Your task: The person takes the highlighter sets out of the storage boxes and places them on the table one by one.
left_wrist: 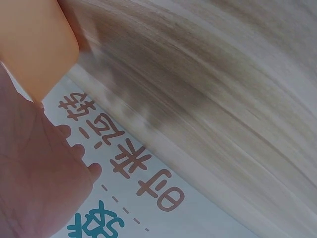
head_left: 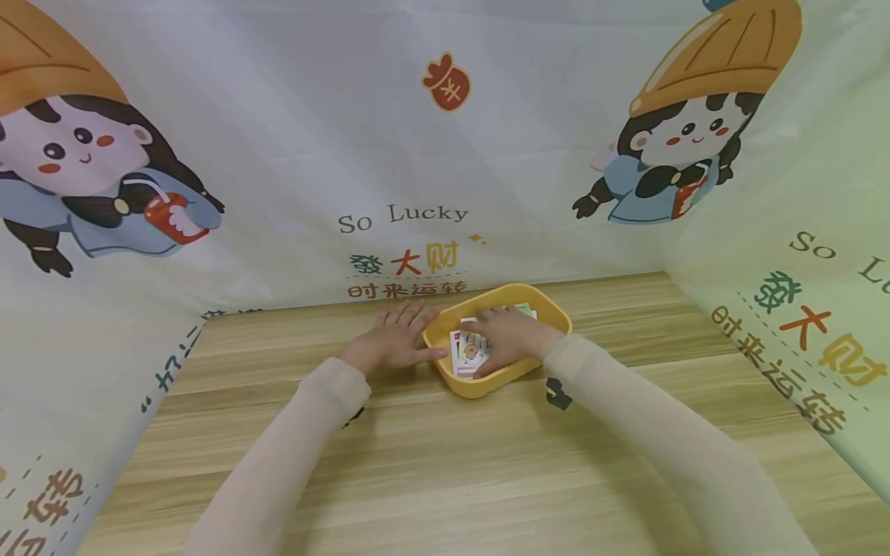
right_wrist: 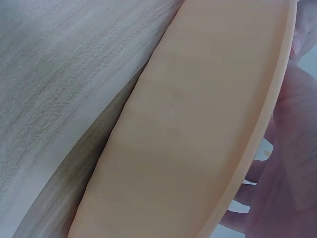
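Observation:
A yellow plastic basket [head_left: 464, 386] stands on the wooden table near the back wall, with several printed cards [head_left: 470, 351] inside. My right hand [head_left: 511, 336] reaches into the basket over these cards. Its thumb lies at their near edge and its fingers at the far edge, with a card face showing between. In the right wrist view the basket's side [right_wrist: 188, 124] hides the fingertips. My left hand [head_left: 392, 340] is at the basket's left end, palm down with fingers spread. Its thumb touches the rim. The left wrist view shows the left hand [left_wrist: 39, 173] beside the basket's corner [left_wrist: 39, 44].
The wooden table [head_left: 452, 471] extends in front of the basket and to both sides. A printed cloth [head_left: 521, 193] with cartoon figures and lettering hangs close behind the basket, and more of it borders the left and right sides.

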`<state>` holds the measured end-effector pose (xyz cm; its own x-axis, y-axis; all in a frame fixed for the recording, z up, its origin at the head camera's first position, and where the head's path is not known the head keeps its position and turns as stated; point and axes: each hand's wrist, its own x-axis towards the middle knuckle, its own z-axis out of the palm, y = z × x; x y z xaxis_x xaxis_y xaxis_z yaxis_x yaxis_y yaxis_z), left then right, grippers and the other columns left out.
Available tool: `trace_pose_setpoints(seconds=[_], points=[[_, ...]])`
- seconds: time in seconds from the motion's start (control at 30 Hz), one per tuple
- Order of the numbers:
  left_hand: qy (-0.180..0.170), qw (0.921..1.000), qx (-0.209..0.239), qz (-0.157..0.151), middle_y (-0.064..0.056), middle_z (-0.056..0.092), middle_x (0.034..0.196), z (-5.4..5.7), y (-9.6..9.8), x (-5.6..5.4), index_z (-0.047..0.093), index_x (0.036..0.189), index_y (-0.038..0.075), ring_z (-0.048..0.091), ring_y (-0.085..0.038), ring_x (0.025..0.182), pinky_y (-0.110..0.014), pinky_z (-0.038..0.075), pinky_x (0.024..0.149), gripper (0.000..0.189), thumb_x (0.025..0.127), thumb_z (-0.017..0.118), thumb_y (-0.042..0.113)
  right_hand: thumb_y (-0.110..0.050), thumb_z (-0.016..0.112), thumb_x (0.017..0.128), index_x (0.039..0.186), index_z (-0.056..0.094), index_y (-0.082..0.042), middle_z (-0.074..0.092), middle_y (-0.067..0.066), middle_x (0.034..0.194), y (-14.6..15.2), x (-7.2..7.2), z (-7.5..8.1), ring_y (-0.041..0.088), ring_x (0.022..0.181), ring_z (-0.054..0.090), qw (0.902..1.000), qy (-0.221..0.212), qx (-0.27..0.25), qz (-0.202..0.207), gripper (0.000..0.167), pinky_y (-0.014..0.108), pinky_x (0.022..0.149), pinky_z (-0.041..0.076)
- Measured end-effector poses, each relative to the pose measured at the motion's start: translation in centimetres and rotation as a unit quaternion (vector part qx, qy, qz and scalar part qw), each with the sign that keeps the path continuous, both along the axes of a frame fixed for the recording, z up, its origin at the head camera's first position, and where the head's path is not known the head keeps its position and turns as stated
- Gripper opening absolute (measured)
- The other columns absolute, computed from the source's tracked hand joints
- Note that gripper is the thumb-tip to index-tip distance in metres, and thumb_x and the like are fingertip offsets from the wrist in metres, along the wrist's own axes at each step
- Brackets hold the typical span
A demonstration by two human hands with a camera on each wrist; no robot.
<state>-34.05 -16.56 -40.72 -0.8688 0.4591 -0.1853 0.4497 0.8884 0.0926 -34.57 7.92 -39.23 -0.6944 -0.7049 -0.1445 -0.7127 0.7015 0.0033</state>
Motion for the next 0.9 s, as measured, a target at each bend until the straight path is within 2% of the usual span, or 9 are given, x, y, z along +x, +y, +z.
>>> trace_pose_setpoints(seconds=[0.5, 0.9], points=[[-0.009, 0.9999, -0.002, 0.010, -0.013, -0.001, 0.169, -0.04, 0.08, -0.03, 0.001, 0.161, 0.026, -0.001, -0.040, 0.155, -0.063, 0.007, 0.124, 0.090, 0.093, 0.034, 0.076, -0.068, 0.071, 0.077, 0.153, 0.038, -0.022, 0.041, 0.022, 0.154, 0.01, -0.32, -0.25, 0.043, 0.143, 0.039, 0.9999, -0.014, 0.001, -0.004, 0.096, 0.058, 0.119, 0.031], [-0.008, 0.9999, 0.001, 0.006, -0.014, -0.001, 0.169, -0.10, -0.04, -0.09, 0.003, 0.161, 0.024, 0.001, -0.041, 0.155, -0.064, 0.009, 0.124, 0.092, 0.092, 0.034, 0.077, -0.069, 0.071, 0.075, 0.152, 0.040, -0.022, 0.046, 0.020, 0.151, -0.07, -0.85, -0.58, 0.038, 0.136, 0.048, 1.0000, -0.007, 0.002, 0.001, 0.096, 0.055, 0.114, 0.039]])
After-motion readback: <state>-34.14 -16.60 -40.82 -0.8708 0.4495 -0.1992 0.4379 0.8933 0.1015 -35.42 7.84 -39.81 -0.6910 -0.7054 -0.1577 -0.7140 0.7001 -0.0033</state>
